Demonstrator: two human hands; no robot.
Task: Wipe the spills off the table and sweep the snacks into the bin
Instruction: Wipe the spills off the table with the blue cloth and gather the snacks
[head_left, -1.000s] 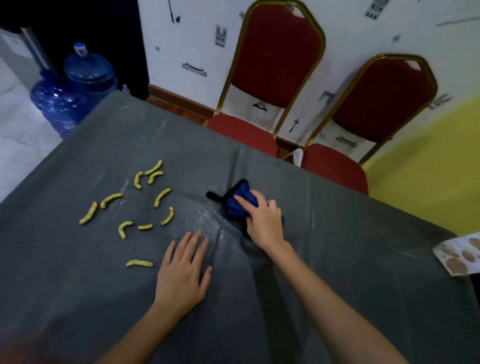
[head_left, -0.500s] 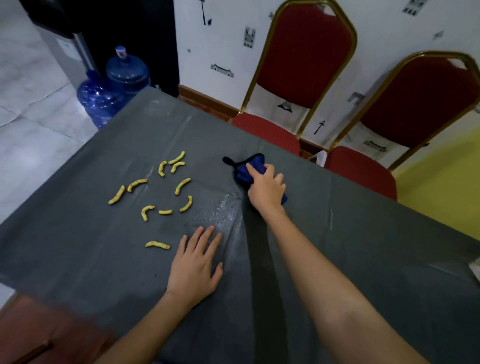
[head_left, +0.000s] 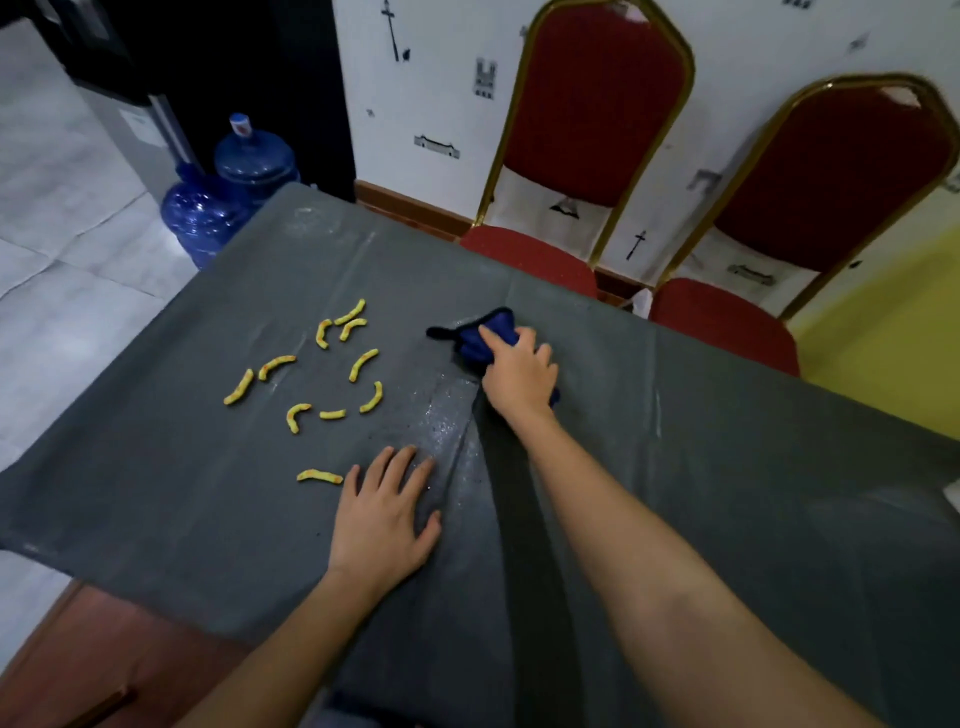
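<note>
Grey-covered counter is filling most of the view, backing onto a white wall where two red chairs with gold frames are standing. Two blue water bottles are sitting on the tiled floor off the far left corner.

Right hand is reaching across the counter, fingers curling over and gripping a bunched blue cloth and pressing it onto the surface. A glistening wet patch is lying just nearer than the cloth, between the two hands.

Left hand is resting flat on the counter, fingers spread, holding nothing.

Ten yellow curled snacks are lying scattered left of the wet patch; the nearest one is lying just beside the left little finger.
</note>
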